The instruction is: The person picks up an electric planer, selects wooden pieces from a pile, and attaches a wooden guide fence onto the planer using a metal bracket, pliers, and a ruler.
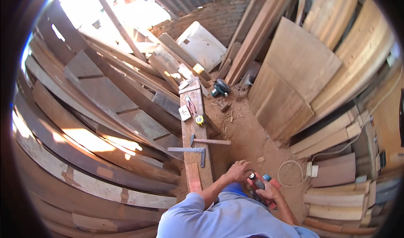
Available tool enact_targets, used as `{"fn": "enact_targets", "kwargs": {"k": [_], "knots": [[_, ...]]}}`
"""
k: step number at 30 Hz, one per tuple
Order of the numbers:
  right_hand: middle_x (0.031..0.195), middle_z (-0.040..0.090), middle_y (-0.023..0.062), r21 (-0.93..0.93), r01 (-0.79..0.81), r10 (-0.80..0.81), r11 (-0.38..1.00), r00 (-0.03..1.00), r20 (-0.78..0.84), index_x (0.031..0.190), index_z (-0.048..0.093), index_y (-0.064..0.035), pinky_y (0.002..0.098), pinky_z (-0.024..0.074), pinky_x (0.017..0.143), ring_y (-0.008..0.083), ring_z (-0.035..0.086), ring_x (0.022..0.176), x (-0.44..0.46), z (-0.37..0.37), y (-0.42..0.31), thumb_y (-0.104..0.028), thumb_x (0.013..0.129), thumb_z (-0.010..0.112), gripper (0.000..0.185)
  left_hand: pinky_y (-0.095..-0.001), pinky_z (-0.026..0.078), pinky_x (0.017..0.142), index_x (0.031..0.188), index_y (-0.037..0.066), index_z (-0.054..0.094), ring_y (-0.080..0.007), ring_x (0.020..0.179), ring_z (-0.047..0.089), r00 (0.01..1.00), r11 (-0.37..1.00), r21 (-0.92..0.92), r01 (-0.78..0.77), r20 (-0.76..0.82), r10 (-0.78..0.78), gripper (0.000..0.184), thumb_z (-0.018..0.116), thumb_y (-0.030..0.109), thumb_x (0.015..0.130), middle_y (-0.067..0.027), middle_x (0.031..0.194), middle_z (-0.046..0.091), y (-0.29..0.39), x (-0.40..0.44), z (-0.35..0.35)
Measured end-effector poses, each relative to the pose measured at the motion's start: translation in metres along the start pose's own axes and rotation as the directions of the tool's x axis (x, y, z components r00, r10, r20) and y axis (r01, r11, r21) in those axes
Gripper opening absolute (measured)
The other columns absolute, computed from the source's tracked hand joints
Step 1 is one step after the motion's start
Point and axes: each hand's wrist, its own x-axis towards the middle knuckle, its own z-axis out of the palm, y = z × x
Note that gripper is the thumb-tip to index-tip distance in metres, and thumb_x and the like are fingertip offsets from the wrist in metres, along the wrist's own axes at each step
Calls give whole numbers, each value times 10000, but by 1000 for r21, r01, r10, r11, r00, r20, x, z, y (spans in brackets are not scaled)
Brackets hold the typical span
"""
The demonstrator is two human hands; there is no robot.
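Wooden boards (301,59) flank the surface (189,131). Past its right edge, the right hand (270,192) grips a power tool (256,182), unclenched left hand (238,171) nearby.

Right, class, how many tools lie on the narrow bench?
4 recognisable ones: pliers near the far end, a yellow tape measure just nearer, then the hammer, and the square nearest. Others may be hidden.

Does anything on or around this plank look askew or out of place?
Slightly: the hammer juts past the right edge of the plank and the try square past its left, so either might get knocked off. A green power tool also sits on the dusty ground, an odd resting place.
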Motion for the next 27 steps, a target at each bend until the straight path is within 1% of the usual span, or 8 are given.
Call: {"fn": "enact_targets", "kwargs": {"k": [3, 8, 11, 12, 16, 22, 24, 27], "knots": [[1007, 708, 232, -63, 100, -100, 993, 995, 5, 1578, 271, -285, 425, 547, 812, 367, 704, 938, 25, -43, -3, -341, 778, 707, 912, -500, 408, 1072, 1373, 75, 526, -448, 1262, 493, 980, 978, 66, 197, 5, -197, 622, 624, 443, 882, -237, 1383, 524, -50, 17, -26], [1088, 692, 266, -81, -167, 146, 983, 965, -216, 1549, 338, -210, 437, 535, 880, 386, 687, 1037, 54, -80, 11, -383, 787, 703, 861, -502, 443, 1051, 1357, 131, 557, -434, 1260, 514, 911, 888, 222, 402, -1, -412, 645, 635, 515, 845, -218, 1353, 562, -132, 55, -48], [1117, 677, 285, -47, -266, 241, 963, 925, -294, 1493, 411, -106, 437, 524, 912, 377, 674, 1073, 59, -96, 33, -404, 766, 708, 840, -477, 402, 1084, 1373, 68, 542, -391, 1276, 510, 931, 904, 236, 356, -10, -364, 689, 648, 486, 836, -214, 1353, 569, -177, 79, -47], [1116, 673, 290, -57, -264, 231, 963, 916, -328, 1453, 452, -27, 429, 521, 917, 360, 675, 1075, 62, -100, 44, -412, 742, 715, 850, -478, 408, 1075, 1343, 91, 564, -386, 1268, 515, 923, 897, 226, 380, -39, -382, 654, 656, 486, 830, -208, 1347, 574, -174, 83, -53], [1095, 672, 326, 58, -338, 340, 939, 898, -277, 1343, 522, 53, 446, 529, 895, 387, 670, 1083, 68, -127, 50, -421, 730, 698, 794, -508, 402, 1079, 1264, 110, 609, -418, 1278, 502, 858, 828, 282, 484, 33, -512, 581, 637, 492, 827, -204, 1356, 570, -159, 110, -60], [1215, 635, 317, 56, -305, 308, 951, 911, -273, 1385, 498, 54, 433, 504, 972, 383, 637, 1158, 80, -188, 81, -377, 747, 700, 795, -517, 423, 1065, 1316, 130, 609, -433, 1265, 532, 767, 732, 446, 514, 144, -626, 577, 592, 452, 837, -220, 1349, 586, -146, 133, -30], [1230, 636, 300, 66, -314, 320, 947, 917, -237, 1369, 523, 51, 434, 497, 987, 371, 634, 1168, 91, -202, 95, -336, 759, 690, 742, -533, 403, 1066, 1323, 109, 601, -379, 1324, 512, 581, 632, 348, 693, 251, -775, 555, 573, 447, 885, -161, 1424, 554, -134, 148, -25], [1230, 633, 307, 64, -342, 347, 938, 908, -235, 1366, 514, 74, 425, 499, 986, 363, 636, 1169, 107, -221, 106, -334, 753, 692, 757, -544, 387, 1075, 1338, 133, 591, -328, 1353, 501, 574, 661, 272, 699, 339, -746, 542, 559, 444, 895, -166, 1448, 533, -157, 169, 5]]}}
